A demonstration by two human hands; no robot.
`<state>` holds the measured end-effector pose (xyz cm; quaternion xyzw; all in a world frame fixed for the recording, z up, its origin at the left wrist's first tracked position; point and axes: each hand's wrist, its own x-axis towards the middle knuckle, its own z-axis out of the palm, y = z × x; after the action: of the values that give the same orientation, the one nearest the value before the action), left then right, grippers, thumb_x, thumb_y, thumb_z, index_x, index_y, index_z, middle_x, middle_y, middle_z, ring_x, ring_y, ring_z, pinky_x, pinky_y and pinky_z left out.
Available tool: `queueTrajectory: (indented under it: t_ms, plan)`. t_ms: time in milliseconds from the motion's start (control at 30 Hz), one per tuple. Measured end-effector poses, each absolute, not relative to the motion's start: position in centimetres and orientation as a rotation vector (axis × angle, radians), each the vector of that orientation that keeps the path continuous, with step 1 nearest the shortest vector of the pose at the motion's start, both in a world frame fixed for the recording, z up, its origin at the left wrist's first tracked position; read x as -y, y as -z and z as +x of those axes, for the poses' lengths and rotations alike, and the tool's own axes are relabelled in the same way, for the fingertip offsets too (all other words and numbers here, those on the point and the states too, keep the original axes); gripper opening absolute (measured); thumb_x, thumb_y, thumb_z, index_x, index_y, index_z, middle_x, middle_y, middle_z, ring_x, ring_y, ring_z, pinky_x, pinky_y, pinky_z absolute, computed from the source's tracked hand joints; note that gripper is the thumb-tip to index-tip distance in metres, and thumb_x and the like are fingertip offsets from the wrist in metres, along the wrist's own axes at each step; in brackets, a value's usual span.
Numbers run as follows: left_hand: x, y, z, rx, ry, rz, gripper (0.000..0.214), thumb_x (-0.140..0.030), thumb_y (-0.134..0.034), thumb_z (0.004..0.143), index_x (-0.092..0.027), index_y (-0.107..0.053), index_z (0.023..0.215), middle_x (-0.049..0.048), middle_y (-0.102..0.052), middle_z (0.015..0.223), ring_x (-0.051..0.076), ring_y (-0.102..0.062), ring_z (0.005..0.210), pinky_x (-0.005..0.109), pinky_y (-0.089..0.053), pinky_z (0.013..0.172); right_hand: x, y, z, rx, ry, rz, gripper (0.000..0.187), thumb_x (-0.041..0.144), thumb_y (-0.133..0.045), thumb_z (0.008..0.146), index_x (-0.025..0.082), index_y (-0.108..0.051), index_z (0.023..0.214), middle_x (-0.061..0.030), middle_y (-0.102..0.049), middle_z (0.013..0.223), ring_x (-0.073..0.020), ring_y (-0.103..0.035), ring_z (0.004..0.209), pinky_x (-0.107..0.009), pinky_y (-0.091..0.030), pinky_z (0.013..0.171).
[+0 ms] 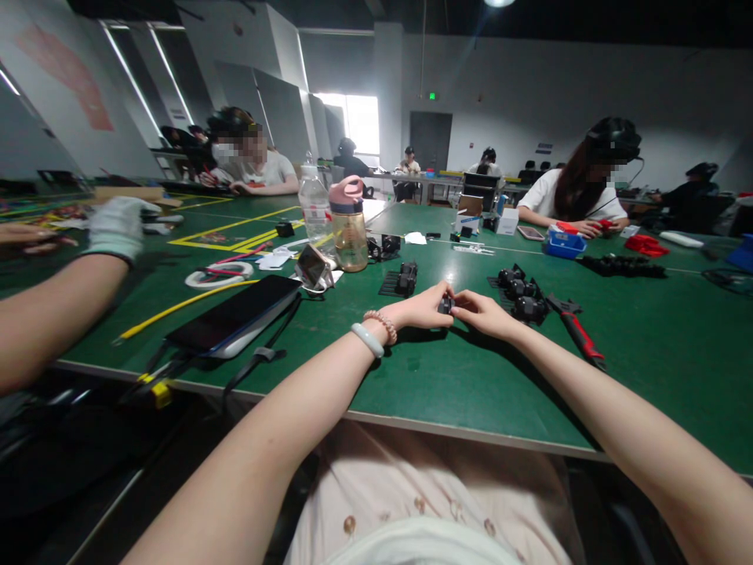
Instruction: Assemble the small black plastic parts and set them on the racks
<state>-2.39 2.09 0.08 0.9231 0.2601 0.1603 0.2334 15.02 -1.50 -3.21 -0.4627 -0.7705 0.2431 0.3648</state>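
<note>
Both my hands meet over the green table, around a small black part that the fingers partly cover. My left hand grips it from the left; a beaded bracelet and a pale bangle circle that wrist. My right hand pinches at its right side with thumb and fingertips. Just beyond my left hand lies a black piece with comb-like prongs. Right of my right hand is a cluster of similar black parts, beside red-handled adjustable pliers or a wrench.
A phone-like black device lies at the left near the table edge, with cables. Behind it stand an amber bottle and a clear bottle. A co-worker's gloved hand reaches in from the left. A blue bin sits far right.
</note>
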Motion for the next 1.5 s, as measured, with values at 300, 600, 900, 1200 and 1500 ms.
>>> queueTrajectory:
  t_ms: [300, 600, 900, 1200, 1500]
  plan:
    - [-2.02, -0.20, -2.40, -0.706, -0.439, 2.556, 0.043, -0.026, -0.049, 0.061, -0.015, -0.035, 0.100, 0.0028, -0.046, 0.090, 0.014, -0.045, 0.078, 0.027, -0.038, 0.069, 1.46, 3.18, 15.03, 1.973, -0.629, -1.202, 0.032, 0.040, -0.049, 0.071, 0.016, -0.053, 0.092, -0.0037, -0.059, 0.089, -0.0138, -0.055, 0.078, -0.028, -0.042, 0.071]
    - [-2.00, -0.34, -2.27, -0.729, -0.449, 2.548, 0.043, -0.029, -0.052, 0.061, -0.014, -0.037, 0.099, 0.0038, -0.047, 0.091, 0.015, -0.046, 0.078, 0.028, -0.039, 0.070, 1.71, 2.91, 15.12, 1.984, -0.698, -1.168, 0.038, 0.037, -0.057, 0.065, 0.015, -0.051, 0.096, -0.0055, -0.059, 0.091, -0.0154, -0.056, 0.080, -0.030, -0.044, 0.073]
    - [-1.85, -0.36, -2.30, -0.733, -0.431, 2.552, 0.041, -0.026, -0.050, 0.062, -0.015, -0.036, 0.098, 0.0024, -0.046, 0.087, 0.014, -0.045, 0.075, 0.026, -0.039, 0.067, 1.53, 3.09, 15.12, 1.990, -0.650, -1.187, 0.037, 0.039, -0.054, 0.067, 0.015, -0.051, 0.095, -0.0048, -0.059, 0.090, -0.0147, -0.055, 0.079, -0.029, -0.043, 0.072]
    - [-1.99, -0.25, -2.29, -0.738, -0.424, 2.556, 0.042, -0.026, -0.050, 0.061, -0.015, -0.035, 0.099, 0.0026, -0.046, 0.089, 0.014, -0.045, 0.076, 0.027, -0.039, 0.068, 1.47, 3.14, 15.11, 1.987, -0.642, -1.199, 0.033, 0.040, -0.052, 0.069, 0.016, -0.052, 0.092, -0.0036, -0.059, 0.086, -0.0135, -0.054, 0.075, -0.027, -0.043, 0.068]
    - [-1.90, -0.27, -2.30, -0.760, -0.421, 2.548, 0.043, -0.025, -0.050, 0.060, -0.016, -0.035, 0.100, 0.0023, -0.046, 0.089, 0.014, -0.046, 0.077, 0.027, -0.039, 0.068, 1.35, 3.26, 15.16, 1.991, -0.636, -1.209, 0.034, 0.040, -0.052, 0.069, 0.016, -0.052, 0.093, -0.0040, -0.059, 0.088, -0.0144, -0.055, 0.078, -0.029, -0.043, 0.071]
